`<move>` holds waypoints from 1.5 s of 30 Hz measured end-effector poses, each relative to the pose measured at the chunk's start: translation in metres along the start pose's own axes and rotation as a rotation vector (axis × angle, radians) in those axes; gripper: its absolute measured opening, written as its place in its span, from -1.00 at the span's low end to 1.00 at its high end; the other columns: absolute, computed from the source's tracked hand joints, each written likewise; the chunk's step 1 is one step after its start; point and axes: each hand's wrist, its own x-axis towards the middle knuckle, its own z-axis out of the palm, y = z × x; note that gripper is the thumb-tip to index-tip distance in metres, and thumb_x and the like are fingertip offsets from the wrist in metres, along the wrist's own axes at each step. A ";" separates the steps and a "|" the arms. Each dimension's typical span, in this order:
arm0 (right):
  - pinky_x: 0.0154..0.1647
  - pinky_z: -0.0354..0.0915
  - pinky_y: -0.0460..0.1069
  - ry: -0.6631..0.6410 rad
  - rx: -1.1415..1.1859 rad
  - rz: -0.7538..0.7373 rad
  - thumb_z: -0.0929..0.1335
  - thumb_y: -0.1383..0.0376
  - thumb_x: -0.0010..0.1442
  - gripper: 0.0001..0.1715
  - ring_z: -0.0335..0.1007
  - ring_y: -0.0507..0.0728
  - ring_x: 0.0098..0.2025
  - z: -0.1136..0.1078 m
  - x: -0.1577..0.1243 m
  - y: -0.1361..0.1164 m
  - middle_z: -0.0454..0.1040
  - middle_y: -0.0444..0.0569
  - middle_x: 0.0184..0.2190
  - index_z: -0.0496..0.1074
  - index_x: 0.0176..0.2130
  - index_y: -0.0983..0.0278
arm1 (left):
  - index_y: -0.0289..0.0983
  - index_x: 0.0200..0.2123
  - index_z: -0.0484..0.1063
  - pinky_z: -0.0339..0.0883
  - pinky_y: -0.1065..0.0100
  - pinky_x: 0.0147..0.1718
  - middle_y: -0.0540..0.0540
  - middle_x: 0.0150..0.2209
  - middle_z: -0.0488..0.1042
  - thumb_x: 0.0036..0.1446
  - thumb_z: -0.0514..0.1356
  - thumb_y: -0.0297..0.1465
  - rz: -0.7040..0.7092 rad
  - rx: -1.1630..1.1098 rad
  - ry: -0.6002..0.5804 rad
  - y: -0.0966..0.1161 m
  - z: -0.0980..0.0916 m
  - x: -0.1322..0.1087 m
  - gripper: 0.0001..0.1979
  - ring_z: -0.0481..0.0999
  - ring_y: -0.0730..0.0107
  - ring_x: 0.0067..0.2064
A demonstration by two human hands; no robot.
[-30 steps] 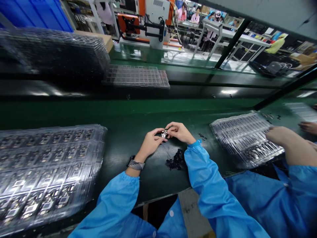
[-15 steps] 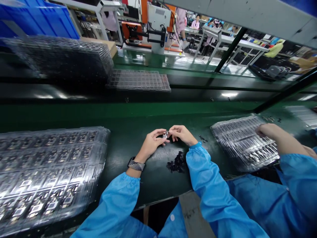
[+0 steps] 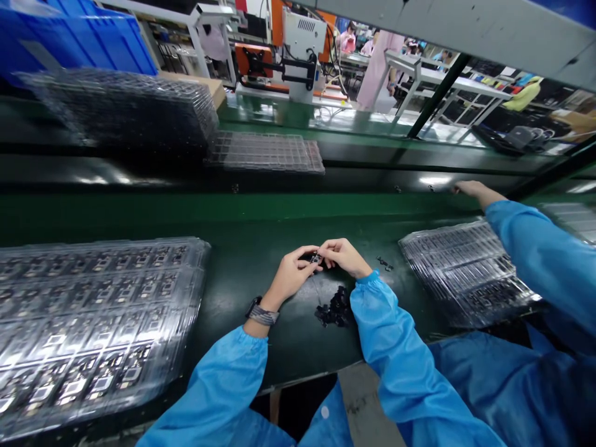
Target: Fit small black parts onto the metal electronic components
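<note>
Green conveyor bench (image 3: 233,205), blue crate (image 3: 69,37) behind, orange-white machine (image 3: 288,43), bright workshop.

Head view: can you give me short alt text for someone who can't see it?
Both hands, left hand and right hand, pinch a small part over a dark green bench. Clear trays lie left, loose black pieces nearby.

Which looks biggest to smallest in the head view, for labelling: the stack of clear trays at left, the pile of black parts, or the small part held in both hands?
1. stack of clear trays, though nearest the camera
2. pile of black parts
3. small part
</note>
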 end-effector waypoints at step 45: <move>-0.47 0.09 -0.05 -0.690 -0.569 0.150 0.46 0.19 -0.04 -0.81 0.27 0.07 -0.51 0.026 -0.020 0.001 0.47 -0.09 -0.59 0.47 -0.45 0.26 | -0.20 -0.22 0.64 0.37 -0.04 0.15 -0.25 -0.12 0.58 0.25 0.14 0.15 -0.120 1.366 0.813 0.125 -0.239 -0.312 -0.45 0.54 -0.06 0.00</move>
